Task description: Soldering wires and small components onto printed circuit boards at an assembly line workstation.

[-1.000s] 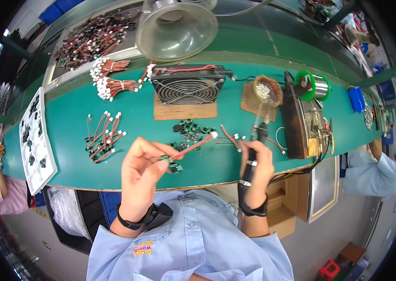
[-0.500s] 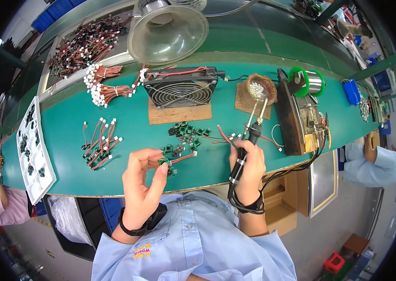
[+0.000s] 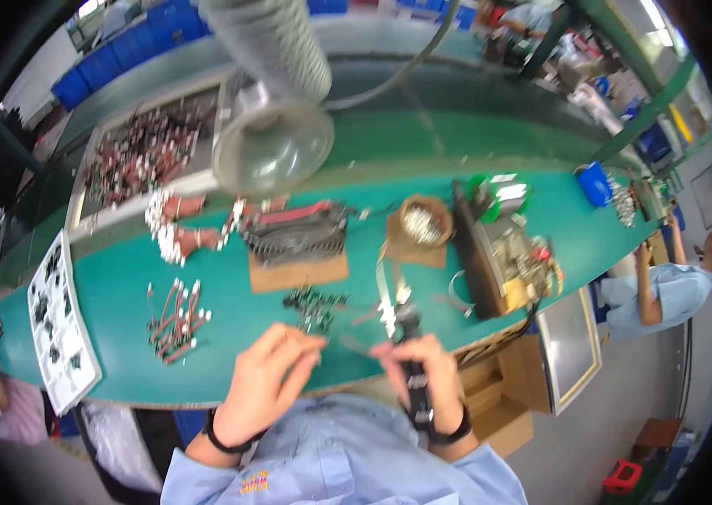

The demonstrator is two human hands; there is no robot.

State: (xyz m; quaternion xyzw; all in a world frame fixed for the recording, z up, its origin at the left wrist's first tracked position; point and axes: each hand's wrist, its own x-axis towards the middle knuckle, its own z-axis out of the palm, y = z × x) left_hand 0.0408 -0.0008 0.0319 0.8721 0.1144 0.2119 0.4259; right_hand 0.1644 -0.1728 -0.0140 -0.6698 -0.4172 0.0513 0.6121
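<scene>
Just beyond the left hand's [image 3: 268, 380] fingertips, near but seemingly apart, the boards [image 3: 314, 306] lie heaped on the bench [image 3: 225, 332]; the right hand [image 3: 430, 367] is farther off. Left thumb and forefinger curl nearly together; blur hides whether they pinch anything. The right hand grips the iron [image 3: 407, 325], its long axis pointing away from the body, tips short of the bowl [image 3: 445, 222].

The bare left hand [image 3: 265, 377], black-banded at the wrist, points inward — thumb and fingers stretched rightward, blurred tips close together. The bare right hand [image 3: 437, 367], likewise banded, curls in a grip — both bare forearms [image 3: 214, 454] slanting inward.
</scene>
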